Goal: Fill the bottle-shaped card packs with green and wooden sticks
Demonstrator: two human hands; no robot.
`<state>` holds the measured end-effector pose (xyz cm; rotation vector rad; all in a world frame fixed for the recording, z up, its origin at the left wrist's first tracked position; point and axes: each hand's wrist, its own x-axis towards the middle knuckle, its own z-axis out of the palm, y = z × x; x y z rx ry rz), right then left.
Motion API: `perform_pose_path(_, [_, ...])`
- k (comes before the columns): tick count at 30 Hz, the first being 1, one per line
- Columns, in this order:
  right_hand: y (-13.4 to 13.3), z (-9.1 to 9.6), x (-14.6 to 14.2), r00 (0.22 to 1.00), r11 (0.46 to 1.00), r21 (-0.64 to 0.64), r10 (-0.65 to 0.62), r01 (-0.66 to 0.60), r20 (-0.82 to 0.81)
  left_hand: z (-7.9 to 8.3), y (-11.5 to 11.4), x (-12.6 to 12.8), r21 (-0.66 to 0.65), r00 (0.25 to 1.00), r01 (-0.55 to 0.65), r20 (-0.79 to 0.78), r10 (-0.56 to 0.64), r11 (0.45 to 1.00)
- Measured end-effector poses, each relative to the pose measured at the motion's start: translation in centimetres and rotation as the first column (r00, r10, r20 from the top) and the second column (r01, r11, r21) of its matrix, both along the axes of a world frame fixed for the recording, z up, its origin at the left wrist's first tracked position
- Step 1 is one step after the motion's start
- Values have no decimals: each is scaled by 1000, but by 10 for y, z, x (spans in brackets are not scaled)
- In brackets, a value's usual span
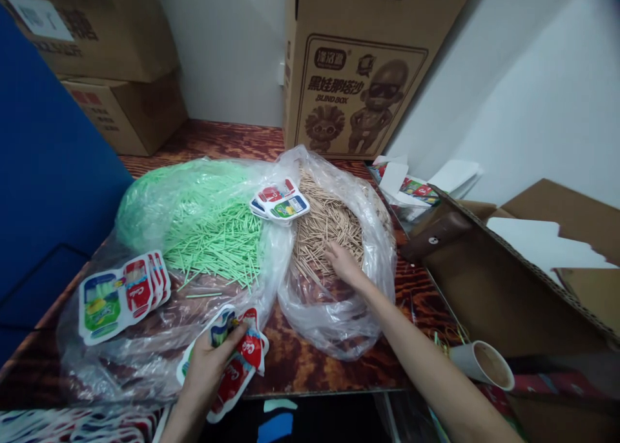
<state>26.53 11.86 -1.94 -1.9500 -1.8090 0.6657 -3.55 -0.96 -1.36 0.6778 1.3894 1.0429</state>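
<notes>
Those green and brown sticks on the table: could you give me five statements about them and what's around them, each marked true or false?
1. The right hand reaches to the brown sticks. True.
2. The left hand is empty. False: the left hand holds printed cards.
3. The green sticks lie left of the brown sticks. True.
4. The big box behind the sticks is blue. False: the big box is brown.
5. A card stack lies between the two heaps. True.
</notes>
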Motion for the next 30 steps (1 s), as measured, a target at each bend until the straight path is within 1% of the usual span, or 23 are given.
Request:
perform_pose_path(4, [-8, -2, -15, 1000, 1000, 13, -1, 1, 0, 2, -1, 5, 11, 1000, 1, -6, -1, 1000])
perform_pose_path(7, [-7, -1, -18, 998, 1000, 6, -24, 24, -58, 7, -4, 5, -7, 1000, -22, 23, 22, 1000])
perform_pose_path(11, [-8, 5, -15, 975, 999, -36, -48, 41, -218, 9, -6, 2, -19, 996, -79, 38, 80, 997])
perform_pose_path(12, [-11, 6, -16, 959, 998, -57, -43, 28, -281, 8, -6, 1, -23, 995, -90, 36, 91, 996])
perform_pose_path(13, [-17, 6, -19, 923, 996, -90, -40, 6, -383, 8, -6, 1, -32, 995, -91, 36, 92, 995])
perform_pose_path(14, [-23, 6, -23, 856, 991, -133, -45, -28, -516, 7, -5, 0, -41, 996, -83, 38, 84, 996])
perform_pose_path(15, [-31, 5, -28, 749, 982, -176, -65, -69, -659, 6, -5, 0, -46, 997, -71, 40, 72, 996])
perform_pose_path(16, [-39, 4, -35, 609, 971, -214, -106, -109, -786, 6, -4, 0, -40, 997, -60, 40, 62, 997])
perform_pose_path(17, [-47, 2, -42, 476, 964, -234, -148, -126, -867, 5, -3, 1, -30, 998, -48, 40, 49, 998])
perform_pose_path(18, [-54, 0, -48, 369, 965, -234, -176, -118, -913, 5, -3, 1, -19, 999, -26, 43, 26, 1000])
perform_pose_path(19, [-59, -3, -55, 319, 975, -211, -177, -75, -931, 4, -2, 2, -6, 999, -8, 45, 9, 1000])
perform_pose_path(20, [-64, -6, -60, 310, 985, -171, -159, -13, -937, 4, -2, 2, 0, 999, 2, 46, -2, 1000])
perform_pose_path(21, [-68, -10, -64, 336, 991, -123, -133, 50, -932, 4, -1, 2, -1, 999, 7, 47, -7, 1000])
perform_pose_path(23, [-75, -17, -70, 451, 991, -30, -87, 132, -888, 4, -1, 3, -21, 999, 5, 49, -4, 1000])
perform_pose_path(25, [-79, -23, -73, 575, 987, 33, -63, 155, -816, 6, -1, 5, -34, 999, -18, 47, 19, 999])
perform_pose_path(26, [-81, -26, -74, 621, 986, 59, -51, 154, -782, 8, -1, 6, -37, 999, -21, 48, 23, 999])
perform_pose_path(28, [-84, -29, -74, 678, 981, 113, -25, 158, -734, 11, -2, 10, -43, 998, -39, 54, 42, 998])
perform_pose_path(30, [-86, -30, -75, 701, 976, 149, -6, 159, -713, 14, -3, 14, -40, 996, -73, 52, 75, 997])
